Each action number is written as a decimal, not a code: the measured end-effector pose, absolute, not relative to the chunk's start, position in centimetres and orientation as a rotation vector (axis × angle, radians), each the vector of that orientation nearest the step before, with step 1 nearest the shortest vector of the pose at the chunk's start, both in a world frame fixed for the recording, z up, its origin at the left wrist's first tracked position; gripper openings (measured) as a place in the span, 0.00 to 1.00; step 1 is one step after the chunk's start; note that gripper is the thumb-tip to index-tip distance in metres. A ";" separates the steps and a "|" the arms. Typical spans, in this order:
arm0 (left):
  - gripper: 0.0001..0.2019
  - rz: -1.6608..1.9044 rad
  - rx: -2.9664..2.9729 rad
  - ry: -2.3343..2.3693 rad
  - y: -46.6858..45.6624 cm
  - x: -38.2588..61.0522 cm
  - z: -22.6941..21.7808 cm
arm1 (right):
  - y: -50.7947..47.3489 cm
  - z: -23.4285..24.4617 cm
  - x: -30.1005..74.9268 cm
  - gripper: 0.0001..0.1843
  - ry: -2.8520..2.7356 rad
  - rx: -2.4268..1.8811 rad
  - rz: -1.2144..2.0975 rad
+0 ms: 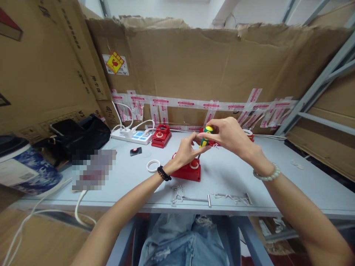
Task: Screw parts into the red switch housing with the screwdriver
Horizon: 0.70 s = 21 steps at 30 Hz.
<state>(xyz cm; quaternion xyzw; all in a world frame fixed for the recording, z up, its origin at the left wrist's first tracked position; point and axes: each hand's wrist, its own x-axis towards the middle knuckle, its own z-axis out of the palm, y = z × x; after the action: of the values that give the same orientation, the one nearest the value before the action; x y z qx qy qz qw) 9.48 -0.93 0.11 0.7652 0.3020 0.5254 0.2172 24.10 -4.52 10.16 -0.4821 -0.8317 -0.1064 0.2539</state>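
A screwdriver [204, 142] with a yellow and green handle stands tilted, its shaft pointing down at the right side of a red box [185, 173] with a round red part on top. My right hand [231, 135] is closed around the upper end of the handle. Lower on the same handle, the thumb and fingers of my left hand [184, 150] are closed. That hand hides part of the box, and the screwdriver's tip cannot be made out.
Two metal T-shaped rods, one being this rod [194, 199], lie with white string and small screws near the front edge. Left of the box is a white ring [153, 166]. Behind stand another red box [161, 136] and a power strip [133, 136]. Cardboard [180, 66] walls the back.
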 end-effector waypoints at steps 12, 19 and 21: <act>0.08 1.487 2.101 0.837 -0.9 9.2 0.0 | -5.3 10.3 24.4 0.17 -2.390 -1.151 -0.052; 0.05 1.413 2.178 0.857 -1.4 9.4 0.3 | -4.8 10.0 23.5 0.18 -2.218 -1.396 -0.359; 0.06 1.440 2.177 0.875 -1.3 9.4 0.4 | -4.4 9.4 22.7 0.22 -2.145 -1.485 -0.469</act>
<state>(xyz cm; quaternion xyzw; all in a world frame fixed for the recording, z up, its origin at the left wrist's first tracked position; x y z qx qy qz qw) 9.44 -1.34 0.35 0.7759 0.3117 0.5134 0.1930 22.71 -4.43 9.38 -0.5434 -0.7850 -0.1717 0.2430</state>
